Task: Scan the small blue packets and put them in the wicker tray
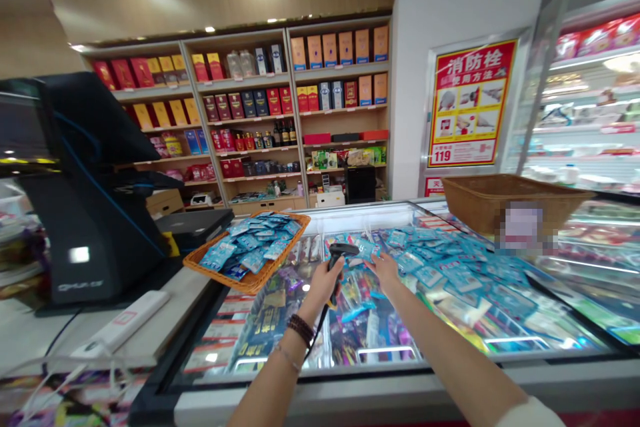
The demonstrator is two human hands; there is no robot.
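gripping a corded scanner upright, the left hand wraps its fingers round the handle, keeping the tip clear of the glass; the right hand spreads its fingers wide over blue packets strewn across the freezer lid, with more in a wicker tray at the edge, within reach.

Head-worn view, facing forward, seemingly tilted down

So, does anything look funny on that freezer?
Yes: blue packets lie loose all across the chest freezer, under the right hand, while others sit heaped in the wicker tray. They look spilled.
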